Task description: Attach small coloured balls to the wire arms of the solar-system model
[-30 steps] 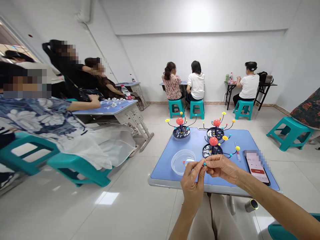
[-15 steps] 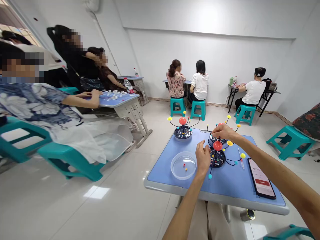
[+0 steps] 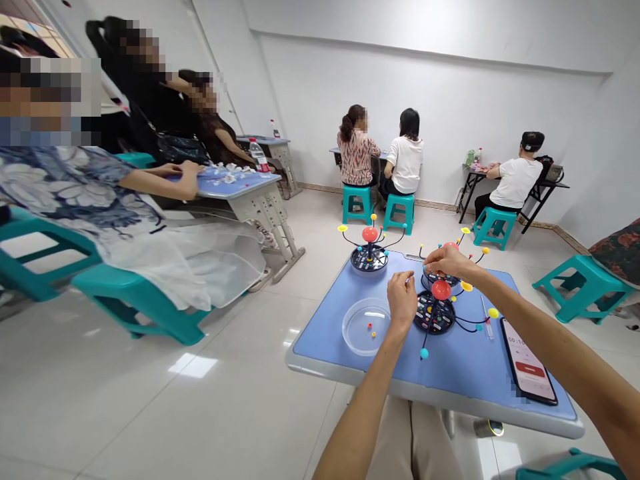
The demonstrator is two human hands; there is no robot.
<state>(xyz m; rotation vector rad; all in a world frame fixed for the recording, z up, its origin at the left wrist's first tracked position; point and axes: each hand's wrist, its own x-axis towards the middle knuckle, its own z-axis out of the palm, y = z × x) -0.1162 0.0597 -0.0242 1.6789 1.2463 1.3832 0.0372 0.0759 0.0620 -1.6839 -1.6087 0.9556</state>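
Observation:
On the blue desk, the nearest solar system model has a round black base, a red ball on top and thin curved arms tipped with yellow and blue balls. My left hand is at its left side, fingers curled together; whatever they may hold is too small to make out. Above and behind the red ball, my right hand pinches with thumb and fingertips, their contents unclear. It partly covers a second model. Left of my left hand, a clear round dish contains a red bead and a yellow bead.
A third model stands at the desk's far left corner. A phone and a small screwdriver lie on the right. Beside my desk to the left, a person sits at another desk; several others work farther back.
My left hand has drawn slightly left, away from the nearest model's arms. My right hand keeps its pinch above the models. The camera view has tilted a little.

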